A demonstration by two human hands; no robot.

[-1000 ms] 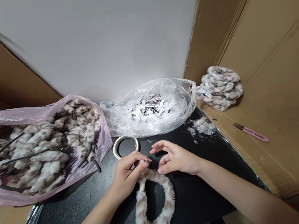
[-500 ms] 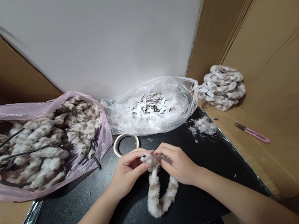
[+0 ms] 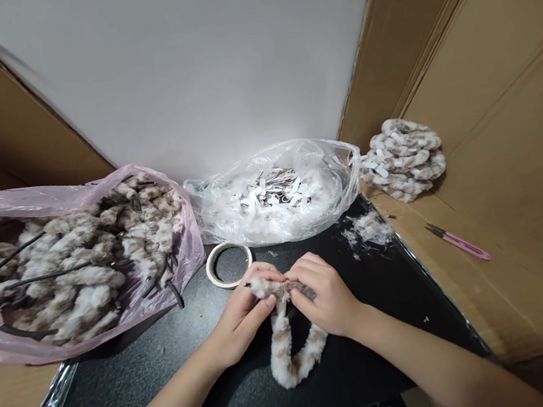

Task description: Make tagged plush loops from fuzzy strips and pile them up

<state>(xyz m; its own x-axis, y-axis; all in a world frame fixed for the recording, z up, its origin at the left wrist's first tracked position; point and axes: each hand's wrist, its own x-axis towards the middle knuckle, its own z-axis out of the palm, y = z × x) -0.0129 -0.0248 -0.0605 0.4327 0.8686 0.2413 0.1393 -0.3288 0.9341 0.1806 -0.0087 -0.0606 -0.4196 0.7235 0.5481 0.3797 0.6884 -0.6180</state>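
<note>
A fluffy white and brown furry strip [image 3: 286,363] hangs in a loop over the black table [image 3: 187,390]. My left hand [image 3: 243,312] pinches one end of it, where a small dark tip pokes out to the left. My right hand [image 3: 328,296] grips the strip just to the right, its fingertips close to the left ones, with a greyish-brown part showing under them. What the right fingers press on is partly hidden. A roll of masking tape [image 3: 209,273] lies just beyond my left hand.
A pink plastic bag [image 3: 194,231] of furry strips with dark cords is at left. Behind my hands sits a clear bag [image 3: 213,222] of small white tags. On the right are a furry bundle [image 3: 406,157], fluff scraps [image 3: 371,228] and pink-handled snips [image 3: 464,247] on cardboard.
Both hands have risen slightly, and the furry end between them has shifted left. The hanging loop has moved a little up and to the right.
</note>
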